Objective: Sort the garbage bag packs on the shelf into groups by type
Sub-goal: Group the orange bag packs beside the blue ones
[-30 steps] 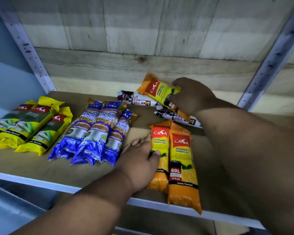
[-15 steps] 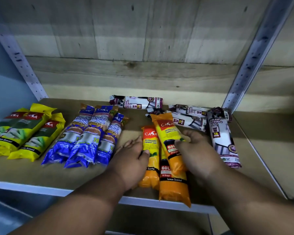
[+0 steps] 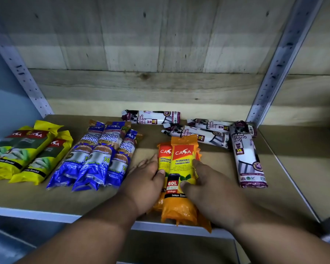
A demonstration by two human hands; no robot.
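Head view. Orange packs (image 3: 181, 168) lie bunched at the shelf's (image 3: 236, 187) front edge, lower ends overhanging it; labels read "degradable garbage bag", 60L, lemon scented. Left hand (image 3: 147, 180) lies flat against the bunch's left side, fingers (image 3: 144, 164) spread, thumb on the leftmost pack. Right hand (image 3: 208, 187) presses the bunch from the right, thumb on the front pack's label, fingers curled around its far edge, gripping it. Left of the orange packs: three blue singlet-handle packs (image 3: 97, 157) side by side; further left, three yellow packs (image 3: 25, 153). Behind and right of the orange packs: four white drawstring packs (image 3: 246, 155), loosely scattered, one lengthwise at right.
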